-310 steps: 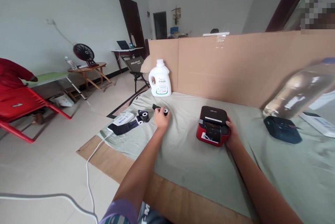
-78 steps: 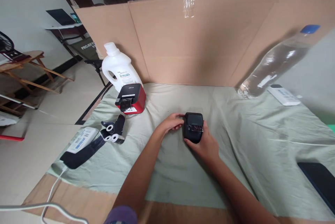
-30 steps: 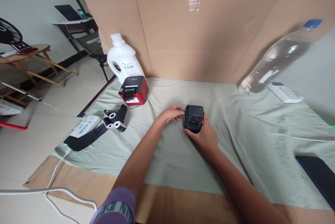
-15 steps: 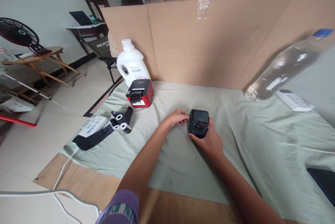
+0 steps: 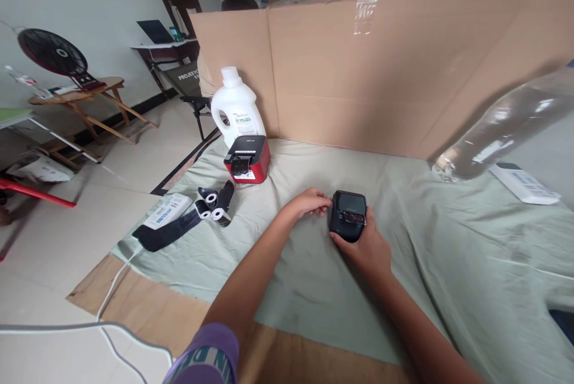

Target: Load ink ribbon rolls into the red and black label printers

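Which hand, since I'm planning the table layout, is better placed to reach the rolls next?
Probably the left hand: it is nearer the rolls, on their side of the black device. The right hand grips that device and is farther off.

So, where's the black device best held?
I'd take the black device by its right side, from the right, thumb at its near edge, as the right hand does: it is boxy, and the left hand is at its left edge.

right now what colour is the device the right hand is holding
The device is black, seen best in the head view.
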`<state>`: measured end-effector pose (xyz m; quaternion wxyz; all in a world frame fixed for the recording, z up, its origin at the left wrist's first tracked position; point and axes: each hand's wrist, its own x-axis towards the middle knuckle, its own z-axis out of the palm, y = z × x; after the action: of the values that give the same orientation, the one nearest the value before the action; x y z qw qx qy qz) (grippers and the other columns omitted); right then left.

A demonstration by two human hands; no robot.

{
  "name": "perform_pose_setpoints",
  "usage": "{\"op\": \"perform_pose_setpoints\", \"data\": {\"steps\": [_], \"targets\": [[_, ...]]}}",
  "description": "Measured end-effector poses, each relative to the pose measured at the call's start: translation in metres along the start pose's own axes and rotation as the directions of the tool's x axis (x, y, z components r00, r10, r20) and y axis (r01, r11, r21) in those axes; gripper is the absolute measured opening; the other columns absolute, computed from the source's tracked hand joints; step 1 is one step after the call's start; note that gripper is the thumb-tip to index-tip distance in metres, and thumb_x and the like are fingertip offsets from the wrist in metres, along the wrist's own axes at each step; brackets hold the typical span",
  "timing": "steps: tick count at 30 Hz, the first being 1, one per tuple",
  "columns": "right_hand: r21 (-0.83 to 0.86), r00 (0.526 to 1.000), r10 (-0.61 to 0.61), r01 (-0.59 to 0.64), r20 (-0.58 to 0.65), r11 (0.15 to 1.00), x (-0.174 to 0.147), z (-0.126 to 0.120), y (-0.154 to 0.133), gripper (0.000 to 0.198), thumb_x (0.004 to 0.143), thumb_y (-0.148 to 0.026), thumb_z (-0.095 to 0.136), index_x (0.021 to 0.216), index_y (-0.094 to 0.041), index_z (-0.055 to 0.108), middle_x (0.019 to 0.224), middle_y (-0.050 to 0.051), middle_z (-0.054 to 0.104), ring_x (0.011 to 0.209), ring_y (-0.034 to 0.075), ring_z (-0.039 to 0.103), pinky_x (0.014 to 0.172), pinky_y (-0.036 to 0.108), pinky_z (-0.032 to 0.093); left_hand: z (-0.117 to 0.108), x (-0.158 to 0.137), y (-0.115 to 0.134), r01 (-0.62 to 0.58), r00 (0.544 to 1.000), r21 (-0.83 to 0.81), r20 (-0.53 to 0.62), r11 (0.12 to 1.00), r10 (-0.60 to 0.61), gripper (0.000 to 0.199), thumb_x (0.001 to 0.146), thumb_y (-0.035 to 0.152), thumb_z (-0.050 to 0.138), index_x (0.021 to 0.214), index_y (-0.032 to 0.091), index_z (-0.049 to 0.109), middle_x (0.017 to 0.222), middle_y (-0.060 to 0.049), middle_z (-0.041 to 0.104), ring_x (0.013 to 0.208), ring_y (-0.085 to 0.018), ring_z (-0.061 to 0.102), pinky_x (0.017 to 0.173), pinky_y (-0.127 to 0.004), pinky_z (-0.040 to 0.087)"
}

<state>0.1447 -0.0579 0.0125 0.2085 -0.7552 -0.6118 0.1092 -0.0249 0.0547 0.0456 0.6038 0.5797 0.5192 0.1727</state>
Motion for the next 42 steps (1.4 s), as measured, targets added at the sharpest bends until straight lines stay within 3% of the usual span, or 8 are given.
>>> {"op": "perform_pose_setpoints", "data": {"steps": [5,13,18,24,31,36,42], "targets": [[-0.008,1.000,-0.005,0.005,0.008,1.000,0.000,0.000,0.000,0.114,0.073,-0.070,0.063,0.157,-0.010,0.015,0.144,0.021,0.053,0.112,0.038,0.064,0.078,0.040,0.050,-0.004,-0.014,0.012,-0.042,0.999,0.061,0.018,0.997,0.041,0.016,0.084,0.023,0.058,0.093,0.012,0.067,0.066,0.001,0.061,0.052,-0.009,0.059,0.043,-0.019,0.029],[-0.008,1.000,-0.001,0.001,0.001,1.000,0.000,0.001,0.000,0.112,0.074,-0.068,0.064,0.157,-0.011,0.015,0.140,0.020,0.057,0.108,0.037,0.066,0.075,0.039,0.049,-0.007,-0.038,0.025,-0.117,0.963,0.338,0.268,0.934,0.024,0.026,0.082,0.021,0.055,0.103,0.017,0.071,0.070,-0.002,0.070,0.059,-0.017,0.068,0.046,-0.021,0.034],[0.003,1.000,0.008,-0.008,0.001,1.000,0.000,0.002,0.002,0.116,0.071,-0.069,0.066,0.157,-0.011,0.015,0.142,0.020,0.056,0.108,0.038,0.066,0.075,0.039,0.050,-0.001,-0.043,0.018,-0.149,0.977,0.445,0.205,0.883,0.061,0.036,0.078,0.011,0.054,0.109,0.021,0.071,0.057,0.000,0.066,0.049,-0.018,0.062,0.047,-0.023,0.036],[0.026,1.000,0.008,-0.007,-0.016,1.000,0.000,0.003,0.004,0.114,0.070,-0.069,0.067,0.157,-0.013,0.018,0.136,0.019,0.061,0.105,0.038,0.067,0.075,0.039,0.051,0.006,-0.043,0.013,-0.224,0.971,0.649,0.083,0.727,0.225,0.037,0.076,0.006,0.056,0.105,0.020,0.074,0.046,-0.002,0.057,0.047,-0.021,0.055,0.053,-0.027,0.036],[0.027,1.000,0.004,-0.004,-0.001,1.000,0.000,0.002,0.003,0.110,0.074,-0.066,0.064,0.158,-0.013,0.016,0.134,0.019,0.062,0.102,0.040,0.068,0.075,0.042,0.052,0.013,-0.044,0.009,-0.230,0.952,0.794,0.063,0.563,0.300,0.045,0.084,0.011,0.052,0.126,0.020,0.069,0.084,-0.014,0.073,0.076,-0.030,0.069,0.060,-0.029,0.041],[0.038,1.000,0.007,-0.007,0.008,0.999,0.000,0.003,0.004,0.111,0.074,-0.066,0.065,0.158,-0.015,0.015,0.134,0.019,0.062,0.103,0.039,0.068,0.075,0.041,0.052,0.019,-0.049,0.010,-0.168,0.971,0.846,0.055,0.507,0.231,0.055,0.088,0.012,0.046,0.142,0.019,0.055,0.092,-0.016,0.074,0.083,-0.032,0.071,0.068,-0.032,0.048],[0.028,0.999,0.033,-0.033,0.018,0.999,0.001,0.003,0.003,0.113,0.072,-0.068,0.065,0.158,-0.016,0.014,0.135,0.019,0.061,0.101,0.039,0.068,0.073,0.043,0.052,0.021,-0.057,0.021,-0.124,0.987,0.881,0.060,0.458,0.151,0.057,0.092,0.014,0.037,0.149,0.021,0.046,0.101,-0.013,0.075,0.092,-0.031,0.071,0.076,-0.036,0.051]]}}
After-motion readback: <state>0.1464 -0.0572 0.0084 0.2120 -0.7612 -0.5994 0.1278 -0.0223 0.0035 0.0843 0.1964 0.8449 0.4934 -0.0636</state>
